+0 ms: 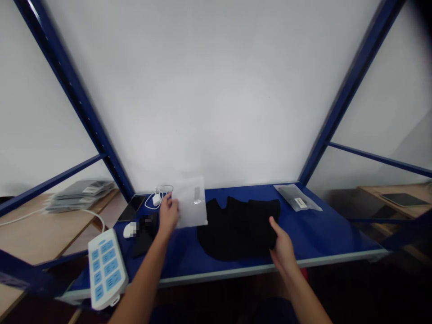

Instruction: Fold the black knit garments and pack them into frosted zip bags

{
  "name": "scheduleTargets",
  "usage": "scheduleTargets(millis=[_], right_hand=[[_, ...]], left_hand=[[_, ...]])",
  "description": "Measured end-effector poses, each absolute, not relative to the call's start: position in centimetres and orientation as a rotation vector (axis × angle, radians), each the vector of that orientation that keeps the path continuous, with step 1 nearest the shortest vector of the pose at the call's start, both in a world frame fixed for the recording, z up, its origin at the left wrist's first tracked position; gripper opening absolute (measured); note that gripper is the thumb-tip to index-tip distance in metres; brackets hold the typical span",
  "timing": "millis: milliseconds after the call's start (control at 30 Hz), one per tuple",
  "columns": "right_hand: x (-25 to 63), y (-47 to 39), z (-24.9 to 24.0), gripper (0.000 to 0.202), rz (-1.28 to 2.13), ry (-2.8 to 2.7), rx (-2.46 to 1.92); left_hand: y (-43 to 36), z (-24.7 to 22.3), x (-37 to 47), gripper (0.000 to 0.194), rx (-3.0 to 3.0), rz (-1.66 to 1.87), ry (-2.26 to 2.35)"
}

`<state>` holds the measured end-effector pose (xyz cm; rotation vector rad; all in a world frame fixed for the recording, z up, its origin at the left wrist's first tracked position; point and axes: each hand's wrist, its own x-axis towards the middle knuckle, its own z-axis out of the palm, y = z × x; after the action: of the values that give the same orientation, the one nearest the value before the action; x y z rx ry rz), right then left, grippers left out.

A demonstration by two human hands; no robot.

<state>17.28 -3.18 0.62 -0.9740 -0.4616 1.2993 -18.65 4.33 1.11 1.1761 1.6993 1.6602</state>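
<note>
Currently | left hand (169, 211) pinching white packet (189, 204) | right hand (282, 244) clamped on edge of black fabric (238, 231)

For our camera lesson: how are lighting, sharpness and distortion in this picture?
Head view: the wall is bright, the lower right dark; head view: the black piece loses detail, the bag label is unreadable; head view: blue posts splay upward, perhaps lens stretch.

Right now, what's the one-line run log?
left grip: holds white bag; right grip: holds cloth; on table: grey bag, charger
</note>
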Motion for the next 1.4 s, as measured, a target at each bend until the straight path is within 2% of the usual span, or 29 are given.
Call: scheduleTargets(millis=[67,233,333,400,500,567,733,833,900,967,1100,1200,1300,1400], right_hand=[[16.8,-3.4,-0.5,0.06,1.351,-0.512,-1.064],[13.5,-4.0,-3.0,0.078,1.277,-0.709,-1.226],[11.9,-3.7,-3.2,0.075,1.236,-0.905,-1.209],[11.2,-3.4,-2.2,0.069,1.149,-1.045,-1.242],[10.4,-3.1,0.4,0.063,0.904,-1.278,-1.364],[9.6,-3.1,2.2,0.06,0.689,-1.434,-1.458],[6.7,-3.1,3.1,0.062,0.292,-1.832,-1.597],[5.7,-2.9,1.8,0.058,0.256,-1.972,-1.602],[5.9,-2.4,1.2,0.05,0.323,-1.95,-1.583],[6.8,-1.6,1.2,0.042,0.449,-1.871,-1.509],[10.5,0.3,1.2,0.038,0.737,-1.59,-1.315],[14.1,1.1,0.1,0.046,0.907,-1.441,-1.347],[16.7,0.8,-1.2,0.05,0.628,-1.514,-1.5],[16.6,-0.8,-1.2,0.041,0.227,-1.543,-1.523]], left_hand=[[7.9,2.0,-20.9,0.055,1.409,1.412,1.946],[11.7,2.3,-22.0,0.046,1.594,1.258,2.121],[11.0,0.9,-19.9,0.045,1.763,1.207,2.159],[10.4,-0.6,-18.5,0.047,2.009,1.021,2.141],[10.0,-2.6,-17.6,0.05,2.169,0.649,2.146],[10.1,-3.3,-17.8,0.047,2.096,0.573,2.182],[9.5,-2.1,-17.1,0.044,2.037,0.67,2.224],[7.1,-0.7,-15.5,0.038,1.965,1.099,2.098],[4.6,-0.5,-14.2,0.034,1.801,1.391,1.942],[1.9,-0.9,-12.7,0.04,1.57,1.504,1.861],[-2.3,-2.9,-10.0,0.063,1.471,1.376,1.678],[-3.6,-4.0,-9.0,0.063,1.464,1.299,1.581],[-3.7,-4.2,-8.9,0.05,1.519,1.288,1.579],[-3.7,-4.0,-9.0,0.042,1.612,1.287,1.619]])
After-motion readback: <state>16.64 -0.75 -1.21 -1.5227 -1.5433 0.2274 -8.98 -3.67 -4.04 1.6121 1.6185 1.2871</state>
